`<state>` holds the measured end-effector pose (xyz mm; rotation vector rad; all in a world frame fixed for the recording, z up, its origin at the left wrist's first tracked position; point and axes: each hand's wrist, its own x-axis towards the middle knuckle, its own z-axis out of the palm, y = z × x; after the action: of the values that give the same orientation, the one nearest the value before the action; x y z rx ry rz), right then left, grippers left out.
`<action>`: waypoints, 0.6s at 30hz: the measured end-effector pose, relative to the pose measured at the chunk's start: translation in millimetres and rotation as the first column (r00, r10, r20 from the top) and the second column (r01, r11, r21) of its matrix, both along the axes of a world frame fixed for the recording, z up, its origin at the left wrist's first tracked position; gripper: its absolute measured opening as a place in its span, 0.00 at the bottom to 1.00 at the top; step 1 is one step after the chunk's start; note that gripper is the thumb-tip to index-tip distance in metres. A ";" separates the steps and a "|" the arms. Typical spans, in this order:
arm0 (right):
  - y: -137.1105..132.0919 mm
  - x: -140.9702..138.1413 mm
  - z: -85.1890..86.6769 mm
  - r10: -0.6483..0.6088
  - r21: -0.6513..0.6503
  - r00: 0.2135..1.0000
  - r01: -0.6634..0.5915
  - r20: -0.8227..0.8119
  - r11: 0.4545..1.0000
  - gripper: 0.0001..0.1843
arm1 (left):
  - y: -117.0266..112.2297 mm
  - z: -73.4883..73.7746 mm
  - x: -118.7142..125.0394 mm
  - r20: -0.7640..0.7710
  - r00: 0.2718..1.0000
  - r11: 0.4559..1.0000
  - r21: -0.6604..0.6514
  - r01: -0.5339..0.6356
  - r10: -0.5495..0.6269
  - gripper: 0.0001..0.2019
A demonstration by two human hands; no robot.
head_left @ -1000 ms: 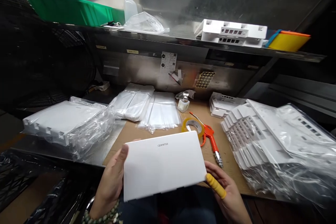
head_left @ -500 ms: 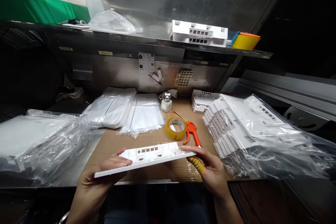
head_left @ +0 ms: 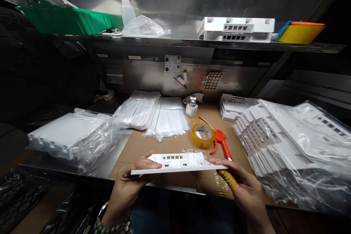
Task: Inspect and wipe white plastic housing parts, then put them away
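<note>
The left hand [head_left: 134, 175] and right hand [head_left: 245, 182] hold 1 white plastic housing [head_left: 181, 170] by its opposite ends, above the near part of the cardboard [head_left: 153, 146]. The left fingers are closed over the left end; the right fingers are bent about the right end, 1 yellow-covered digit [head_left: 229, 180] below it. Beyond lie a tape roll [head_left: 201, 143] and, just beside it, a red air gun [head_left: 221, 137]. Farther back are clear bags [head_left: 167, 117] and a small bottle [head_left: 191, 110]; 2 stacked housings [head_left: 238, 29] rest on the shelf [head_left: 186, 42].
</note>
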<state>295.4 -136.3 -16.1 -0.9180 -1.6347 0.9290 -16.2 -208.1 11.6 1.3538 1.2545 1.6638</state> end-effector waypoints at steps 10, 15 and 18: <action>97.4 -33.4 38.4 0.096 -0.133 0.795 -0.019 0.599 0.991 0.22 | -20.4 -0.5 -14.2 -0.201 0.960 0.968 -0.119 -0.222 0.195 0.08; 168.2 -69.2 25.5 0.107 -0.199 0.494 0.137 0.863 0.970 0.11 | -6.8 -15.2 3.3 -0.226 0.846 0.875 0.115 -0.469 0.483 0.11; 177.3 -81.0 15.8 0.144 -0.214 0.377 0.150 0.915 0.965 0.11 | 1.6 -30.0 10.7 -0.278 0.829 0.872 0.228 -0.434 0.485 0.15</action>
<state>214.4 40.9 -0.3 -1.8826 -2.4834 0.6066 -5.5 -206.6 -18.4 1.5556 1.7939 1.9474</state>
